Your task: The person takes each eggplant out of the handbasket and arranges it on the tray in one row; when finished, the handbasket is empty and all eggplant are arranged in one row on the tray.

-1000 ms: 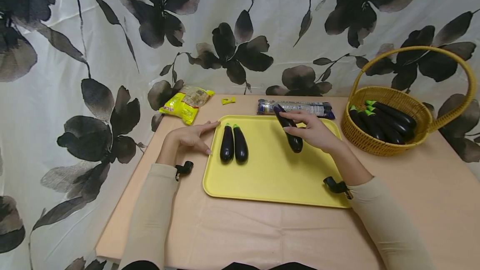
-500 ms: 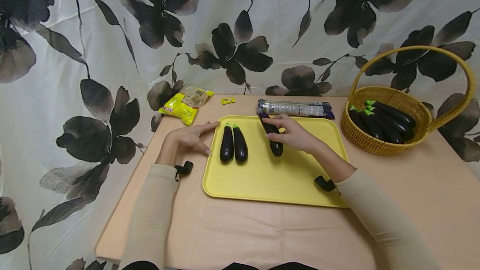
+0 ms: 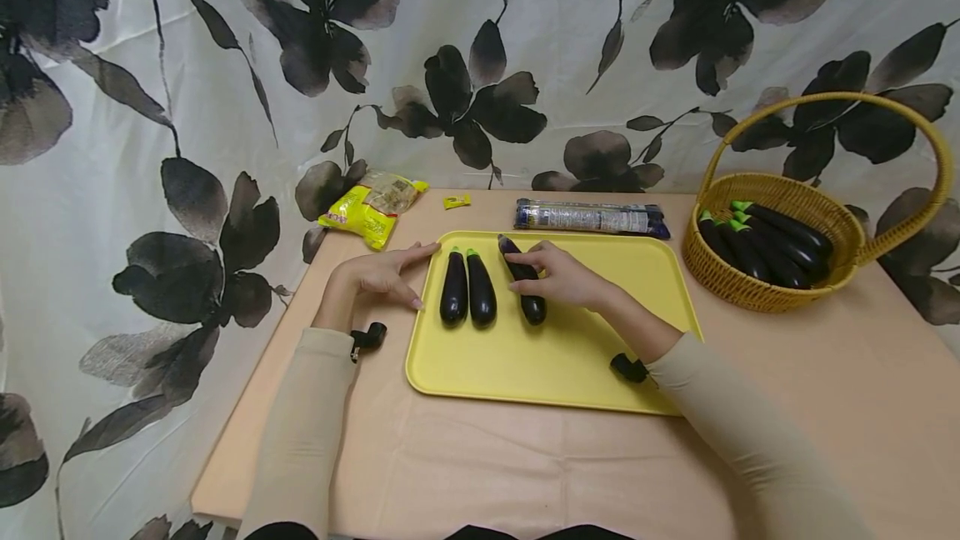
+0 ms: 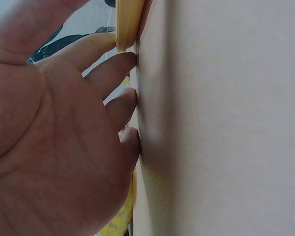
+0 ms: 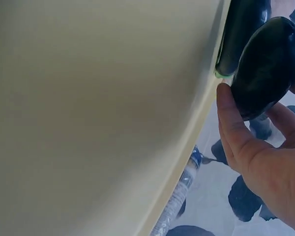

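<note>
My right hand point(image 3: 562, 276) holds an eggplant point(image 3: 534, 310) between thumb and fingers over the middle of a yellow tray point(image 3: 585, 365). In the right wrist view that eggplant point(image 5: 270, 64) is seen from its rounded end; whether it touches the tray is hard to tell. Two more eggplants, a left one point(image 3: 453, 294) and a right one point(image 3: 482, 294), lie side by side at the tray's left, green tips toward the back. At the tray's left edge rests my left hand point(image 3: 378, 277); in the left wrist view its fingers point(image 4: 110, 73) are spread, with fingertips on the tabletop.
A wicker basket point(image 3: 772, 298) with a tall handle stands right of the tray, holding several eggplants. Behind the tray lie a long blue-and-silver packet point(image 3: 592, 216), a small yellow packet point(image 3: 457, 202) and a yellow bag point(image 3: 367, 211). A floral curtain point(image 3: 570, 123) hangs behind the table.
My right hand has carried its eggplant leftward and slightly down across the tray, closer to the two lying there. The left hand has stayed at the tray's edge.
</note>
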The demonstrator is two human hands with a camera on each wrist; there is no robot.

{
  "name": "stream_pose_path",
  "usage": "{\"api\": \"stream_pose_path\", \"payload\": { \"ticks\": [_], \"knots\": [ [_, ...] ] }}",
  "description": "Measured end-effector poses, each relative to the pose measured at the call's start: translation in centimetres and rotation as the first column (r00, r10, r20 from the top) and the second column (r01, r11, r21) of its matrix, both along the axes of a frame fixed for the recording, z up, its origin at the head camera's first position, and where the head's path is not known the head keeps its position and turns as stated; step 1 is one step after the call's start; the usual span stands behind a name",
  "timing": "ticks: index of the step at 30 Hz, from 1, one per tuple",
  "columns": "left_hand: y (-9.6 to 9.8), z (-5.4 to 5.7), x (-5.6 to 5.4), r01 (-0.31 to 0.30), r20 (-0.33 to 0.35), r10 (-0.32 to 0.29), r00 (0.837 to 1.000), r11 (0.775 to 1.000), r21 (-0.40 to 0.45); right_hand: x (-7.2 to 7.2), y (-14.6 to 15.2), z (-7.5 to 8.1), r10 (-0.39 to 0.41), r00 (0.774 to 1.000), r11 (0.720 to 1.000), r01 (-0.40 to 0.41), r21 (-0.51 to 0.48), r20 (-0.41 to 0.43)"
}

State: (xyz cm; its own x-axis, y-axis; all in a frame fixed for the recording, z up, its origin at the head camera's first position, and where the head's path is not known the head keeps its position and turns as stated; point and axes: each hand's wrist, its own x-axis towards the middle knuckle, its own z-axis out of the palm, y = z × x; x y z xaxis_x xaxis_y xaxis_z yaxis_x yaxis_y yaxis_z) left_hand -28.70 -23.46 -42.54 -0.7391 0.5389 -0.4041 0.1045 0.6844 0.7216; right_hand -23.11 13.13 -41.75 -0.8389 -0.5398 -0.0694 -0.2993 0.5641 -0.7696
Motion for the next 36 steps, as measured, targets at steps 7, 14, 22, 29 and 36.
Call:
{"api": "stream_pose_path", "payload": {
  "ticks": [7, 14, 22, 29, 36],
  "knots": [
    [0.0, 0.1, 0.0, 0.003, -0.001, -0.003, 1.000, 1.000, -0.004, -0.2, -1.0, -0.6, 0.057, 0.998, 0.996, -0.054, 0.067, -0.035],
    [0.0, 0.0, 0.0, -0.010, 0.019, 0.009, 1.000, 1.000, 0.006, -0.4, -1.3, -0.7, 0.131, 0.986, 0.975, -0.109, 0.192, -0.107],
    [0.0, -0.1, 0.0, -0.022, 0.028, 0.022, 0.999, 1.000, 0.011, -0.2, -1.5, -0.5, 0.111, 0.993, 0.979, -0.100, 0.178, -0.048],
    [0.0, -0.1, -0.2, -0.025, 0.029, 0.025, 0.999, 1.000, 0.005, -0.2, -1.7, -0.3, 0.134, 0.991, 0.982, -0.129, 0.137, -0.027],
    [0.0, -0.2, -0.2, -0.032, 0.029, 0.032, 0.999, 0.999, -0.008, 0.0, -1.9, -0.5, 0.143, 0.989, 0.982, -0.137, 0.133, -0.034]
  ]
}}
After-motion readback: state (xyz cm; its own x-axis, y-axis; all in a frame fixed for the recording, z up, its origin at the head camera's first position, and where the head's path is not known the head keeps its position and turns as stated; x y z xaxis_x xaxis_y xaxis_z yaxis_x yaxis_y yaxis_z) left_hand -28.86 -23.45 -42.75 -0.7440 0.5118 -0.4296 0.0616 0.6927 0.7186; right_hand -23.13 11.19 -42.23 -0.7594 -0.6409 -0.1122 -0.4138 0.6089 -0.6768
